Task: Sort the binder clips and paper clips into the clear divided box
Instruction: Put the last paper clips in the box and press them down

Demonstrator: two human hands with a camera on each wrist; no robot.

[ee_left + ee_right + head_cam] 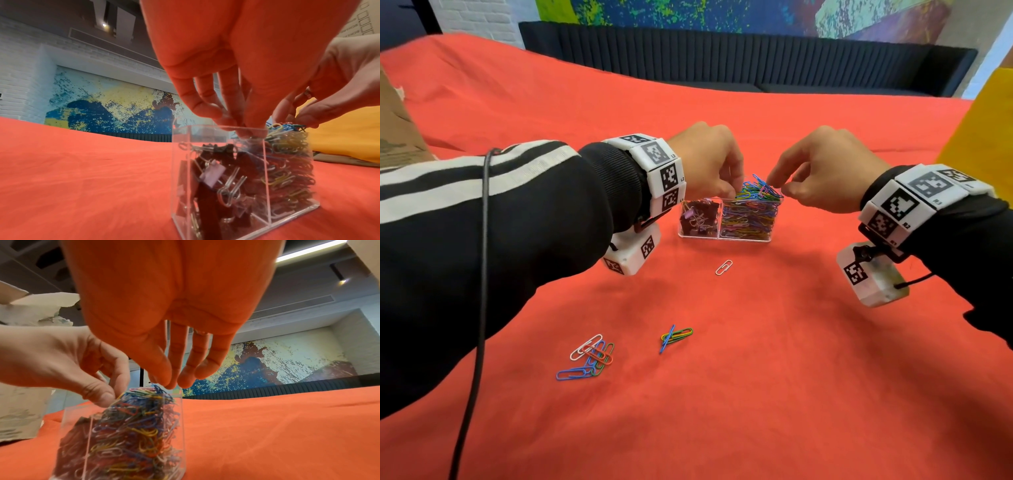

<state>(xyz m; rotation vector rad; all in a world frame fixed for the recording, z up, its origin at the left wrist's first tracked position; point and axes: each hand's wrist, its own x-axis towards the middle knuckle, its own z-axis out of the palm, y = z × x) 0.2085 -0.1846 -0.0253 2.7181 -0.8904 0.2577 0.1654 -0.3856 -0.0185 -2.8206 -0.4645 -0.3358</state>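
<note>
Clear box: my clear divided box (726, 236) stands upright on the red cloth (756, 377), between my two wrists.
Left compartment: dark binder clips (211, 178) with silver wire handles lie here, filling it only partway.
Right compartment: coloured paper clips (131, 431) fill this side and heap up above the rim.
Left hand: my left hand (709, 161) reaches down over the top of the box, fingers curled, the fingertips (242, 131) at the rim near the divider and against the edge of the paper-clip heap. I cannot tell whether they pinch a clip or only touch.
Right hand: my right hand (825, 171) hangs over the far right corner of the heap, fingers straight and relaxed, pointing down, the tips (185, 381) just above the topmost clips and gripping nothing.
Loose clips: one white paper clip (723, 267) lies just in front of the box; a small green, yellow and blue bunch (675, 336) lies nearer me; a larger mixed cluster (590, 358) lies to its left, under my left forearm.
</note>
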